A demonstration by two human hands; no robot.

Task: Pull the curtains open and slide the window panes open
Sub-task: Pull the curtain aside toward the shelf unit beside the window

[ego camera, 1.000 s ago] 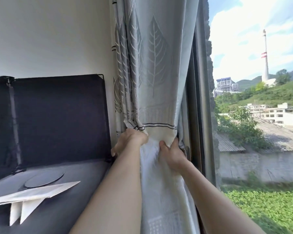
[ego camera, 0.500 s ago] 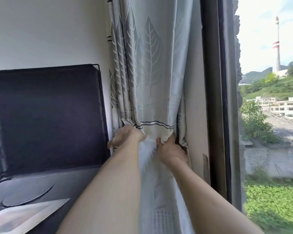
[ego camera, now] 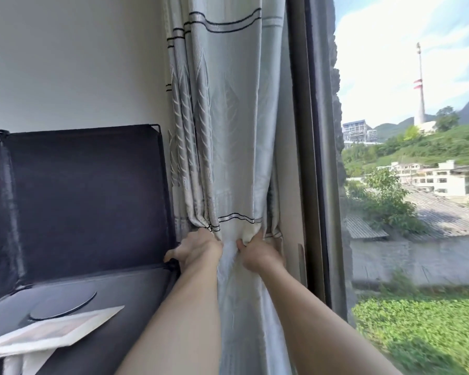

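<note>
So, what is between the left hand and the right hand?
In the head view, only a bunched fold of the curtain, which the left hand and the right hand both hold.

A dark grey, fabric-covered bench (ego camera: 125,288) spreads to the left of and below the left hand (ego camera: 195,250). Its far right corner lies just beside that hand's thumb. A dark upright panel (ego camera: 87,201) rises along the bench's far edge, left of the hand. A flat round grey disc (ego camera: 63,304) lies on the bench, well to the hand's lower left. A white sheet (ego camera: 52,334) lies further down-left still, its far edge meeting the disc's near rim.
</note>
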